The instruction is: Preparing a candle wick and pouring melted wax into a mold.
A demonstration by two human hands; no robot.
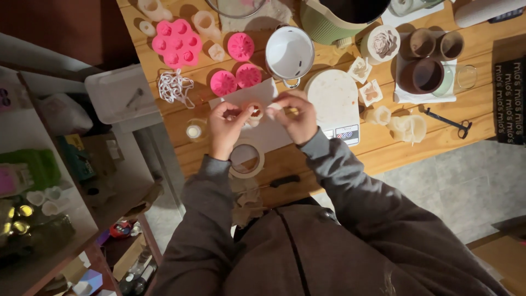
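Note:
Both my hands meet over a white sheet (257, 94) on the wooden table (416, 151). My left hand (227, 127) and my right hand (294, 115) pinch a small pale rounded object (255, 113) between the fingertips. What the object is cannot be told. A roll of tape (247, 159) lies just below my left wrist. A white kitchen scale (335, 104) sits beside my right hand.
Pink silicone moulds (176, 43) and pink cups (236, 77) lie at the back left, with a white pot (289, 53), a green vessel (334, 24), brown cups (427, 74), pale flower-shaped pieces (408, 127), tangled white string (175, 87), black tongs (449, 121). Shelves (38, 181) stand left.

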